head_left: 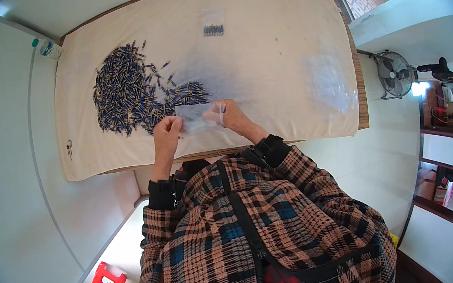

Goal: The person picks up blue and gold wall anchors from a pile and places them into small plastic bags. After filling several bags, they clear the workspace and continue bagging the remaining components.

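Observation:
A clear plastic bag is stretched between my two hands just above the near part of the table. My left hand pinches its left end with thumb and fingers. At the other end, my right hand grips the bag, its fingertips partly covered by the film. No pieces show inside this bag. Beside and beyond my left hand spreads a large heap of small, slim dark-blue and gold pieces. A smaller cluster of the same pieces lies right behind the bag.
At the far middle lies a clear bag with a row of pieces. Several clear plastic bags rest on the right of the cream cloth. A bottle stands at the far left corner. A fan and a red stool are off the table.

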Demonstrator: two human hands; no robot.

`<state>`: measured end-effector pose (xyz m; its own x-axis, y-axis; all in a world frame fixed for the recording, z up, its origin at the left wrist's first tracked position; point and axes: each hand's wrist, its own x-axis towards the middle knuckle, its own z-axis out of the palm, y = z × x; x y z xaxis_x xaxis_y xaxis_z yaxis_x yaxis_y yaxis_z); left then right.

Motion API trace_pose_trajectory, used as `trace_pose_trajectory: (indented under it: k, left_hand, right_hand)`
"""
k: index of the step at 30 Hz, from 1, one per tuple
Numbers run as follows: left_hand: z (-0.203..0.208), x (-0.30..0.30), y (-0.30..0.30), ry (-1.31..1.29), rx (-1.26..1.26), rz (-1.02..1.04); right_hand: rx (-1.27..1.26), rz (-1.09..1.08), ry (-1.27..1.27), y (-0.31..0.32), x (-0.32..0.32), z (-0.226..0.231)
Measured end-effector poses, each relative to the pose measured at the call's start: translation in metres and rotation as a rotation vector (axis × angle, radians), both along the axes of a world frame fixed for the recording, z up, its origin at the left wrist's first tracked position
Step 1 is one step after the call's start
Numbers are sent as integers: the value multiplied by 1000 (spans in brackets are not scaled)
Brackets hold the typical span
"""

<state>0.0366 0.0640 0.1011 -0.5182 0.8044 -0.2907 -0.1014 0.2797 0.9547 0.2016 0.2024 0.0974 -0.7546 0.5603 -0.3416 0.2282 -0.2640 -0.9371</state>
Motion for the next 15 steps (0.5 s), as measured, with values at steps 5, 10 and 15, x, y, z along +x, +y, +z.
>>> trace_pose_trajectory:
  k: [5,10,15]
  left_hand:
    - [-9,-16,11,1,18,16]
    - [-27,-52,46,88,10,-7]
    - [-59,-84,87,140,-50,-55]
  right_hand:
    - [43,-84,44,12,-4,-32]
    - [215,-187,44,46,-30,-51]
    - [459,-281,-105,76,-62,-66]
